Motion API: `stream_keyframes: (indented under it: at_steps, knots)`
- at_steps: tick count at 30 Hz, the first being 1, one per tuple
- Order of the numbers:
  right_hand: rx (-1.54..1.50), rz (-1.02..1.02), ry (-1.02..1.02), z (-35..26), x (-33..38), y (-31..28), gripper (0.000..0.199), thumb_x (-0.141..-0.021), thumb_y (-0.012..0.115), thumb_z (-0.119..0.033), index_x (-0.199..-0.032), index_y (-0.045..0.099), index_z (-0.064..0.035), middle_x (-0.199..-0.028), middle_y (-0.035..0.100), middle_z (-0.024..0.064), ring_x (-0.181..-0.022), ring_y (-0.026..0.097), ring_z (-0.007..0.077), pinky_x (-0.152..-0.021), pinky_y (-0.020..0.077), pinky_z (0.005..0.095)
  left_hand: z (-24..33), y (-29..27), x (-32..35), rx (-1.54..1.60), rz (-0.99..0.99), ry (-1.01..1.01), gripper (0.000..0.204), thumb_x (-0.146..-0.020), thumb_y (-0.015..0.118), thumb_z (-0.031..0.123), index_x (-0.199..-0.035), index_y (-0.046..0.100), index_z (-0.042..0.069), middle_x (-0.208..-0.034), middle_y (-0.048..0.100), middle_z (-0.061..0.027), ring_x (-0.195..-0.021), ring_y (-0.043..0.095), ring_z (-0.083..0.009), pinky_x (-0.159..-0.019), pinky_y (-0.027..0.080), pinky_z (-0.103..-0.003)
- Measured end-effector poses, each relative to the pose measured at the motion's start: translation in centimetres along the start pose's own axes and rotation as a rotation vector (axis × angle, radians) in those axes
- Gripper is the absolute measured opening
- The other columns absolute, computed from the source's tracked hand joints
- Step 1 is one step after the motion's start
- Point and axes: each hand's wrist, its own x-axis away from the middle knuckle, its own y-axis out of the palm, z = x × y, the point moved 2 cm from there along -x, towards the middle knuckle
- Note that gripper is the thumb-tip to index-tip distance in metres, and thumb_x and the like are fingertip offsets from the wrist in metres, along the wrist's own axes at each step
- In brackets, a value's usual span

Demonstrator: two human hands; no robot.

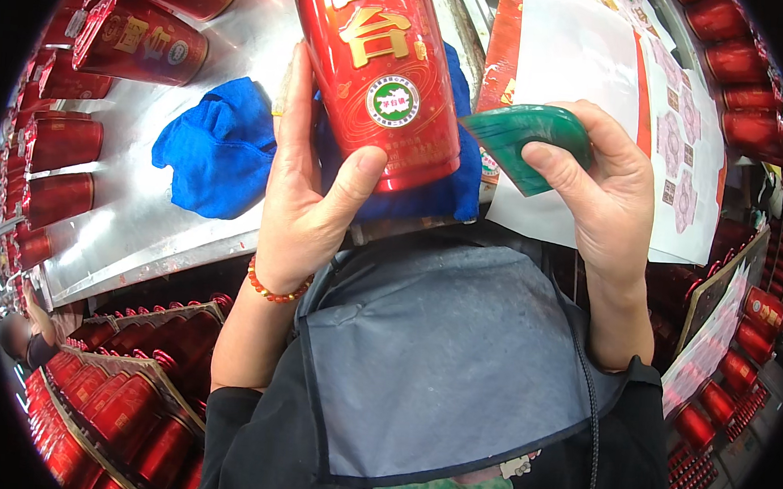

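A shiny red bottle (412, 57) with raised gold characters lies tilted on a blue cloth (467, 177) at the table's near edge, its top end cut off by the upper rim. A round white-and-green sticker (392, 102) sits on its lower front. My left hand (309, 195) holds the bottle from the left, the thumb on its lower front and the fingers along its side. Just right of the bottle, my right hand (619, 187) pinches a green marbled scraper (532, 137), thumb in front. The scraper's pointed corner is close to the bottle; I cannot tell whether they touch.
Another blue cloth (218, 149) lies crumpled on the metal table (159, 239). Several red bottles (144, 41) stand at the left. Sticker sheets (679, 163) and white paper (582, 54) lie at the right. Crates of red bottles (139, 408) fill the floor; a person (32, 339) is far left.
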Motion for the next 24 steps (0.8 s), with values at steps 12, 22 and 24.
stream_keyframes:
  at_steps: [12,22,24]
  knots:
    - [-0.227,0.01,0.111,0.6,0.7,0.6,0.023,-0.092,0.073,0.0,-0.114,0.067,0.0028,-0.097,0.07,0.0029,-0.086,0.066,0.0088,-0.078,0.0552,0.0228,-0.9,-0.4,1.3,-0.094,0.074,-0.065,0.073,-0.107,0.053,0.027,-0.163,0.013,0.001,-0.165,0.025,-0.0137,-0.151,0.027,-0.0225,-0.123,0.022,-0.038]
    - [-0.525,0.003,0.3,1.2,0.1,1.3,0.022,-0.099,0.068,-0.008,-0.116,0.061,0.0037,-0.106,0.071,0.0097,-0.093,0.069,0.0127,-0.084,0.0575,0.0263,-1.2,-1.6,2.2,-0.229,-0.008,-0.06,0.074,-0.105,0.058,0.024,-0.162,0.018,0.0,-0.165,0.025,-0.0162,-0.153,0.024,-0.0245,-0.124,0.017,-0.038]
    - [-0.554,0.015,0.309,1.0,0.0,1.2,0.024,-0.1,0.067,-0.01,-0.118,0.06,0.0038,-0.107,0.071,0.0111,-0.093,0.07,0.0147,-0.084,0.0584,0.0274,-1.8,-1.6,1.9,-0.039,0.07,-0.026,0.072,-0.107,0.054,0.031,-0.162,0.019,0.002,-0.165,0.028,-0.0132,-0.152,0.027,-0.0239,-0.123,0.022,-0.039]
